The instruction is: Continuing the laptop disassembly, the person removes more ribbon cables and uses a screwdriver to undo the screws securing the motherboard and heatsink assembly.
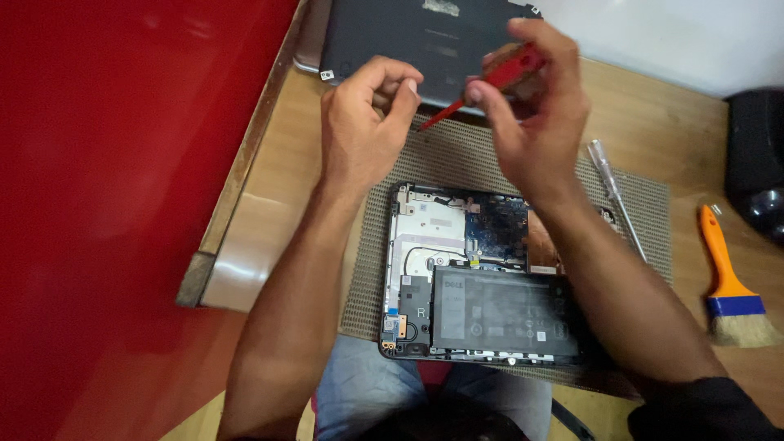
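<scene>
An opened laptop (457, 245) lies on a woven mat (457, 159), its circuit board and black battery (502, 310) exposed. Above it, my right hand (535, 114) grips a red-handled screwdriver (494, 82) whose tip points left and down. My left hand (363, 114) is raised beside it, fingers curled and pinched near the screwdriver's tip; whether it holds something small I cannot tell. Both hands hover over the mat's far edge, clear of the laptop.
The laptop's dark back cover (408, 41) rests at the table's far end. A clear-handled screwdriver (612, 188) lies on the mat's right side. An orange-handled brush (727, 286) sits on the wooden table (269, 212). A black object (755, 155) stands far right. Red floor (106, 204) at left.
</scene>
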